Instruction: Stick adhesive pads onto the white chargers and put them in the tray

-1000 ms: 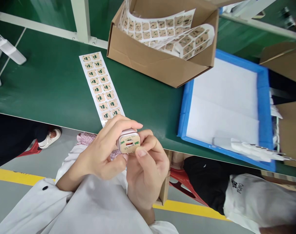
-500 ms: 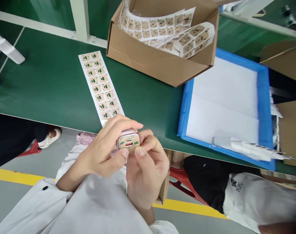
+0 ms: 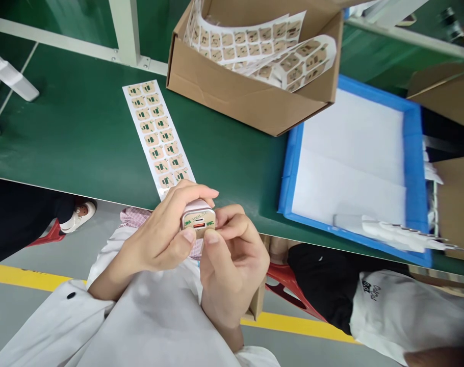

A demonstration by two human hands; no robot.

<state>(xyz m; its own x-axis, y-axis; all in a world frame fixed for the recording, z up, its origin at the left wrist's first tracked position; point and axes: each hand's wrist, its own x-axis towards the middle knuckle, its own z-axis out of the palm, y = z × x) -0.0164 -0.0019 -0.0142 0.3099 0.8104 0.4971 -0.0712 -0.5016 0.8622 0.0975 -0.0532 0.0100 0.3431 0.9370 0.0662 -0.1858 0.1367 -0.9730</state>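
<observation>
A small pinkish-white charger with USB-type ports in its end face lies in my left hand, the fingers wrapped over its top and side and the thumb at the lower edge. A tan adhesive sticker with green 3M print covers that end face around the ports. My right hand is closed, its thumb and curled forefinger touching the lower right corner of the charger and sticker. Just beyond my left hand, a white sheet of similar stickers lies on the green table.
A cardboard box with several sticker sheets stands at the back. To the right is a blue tray with white parts at its front edge. White devices lie far left. People sit on both sides.
Both hands have shifted slightly with the charger, which is a little further left, its end face turned more squarely to view. The right thumb has slid a bit along the lower edge.
</observation>
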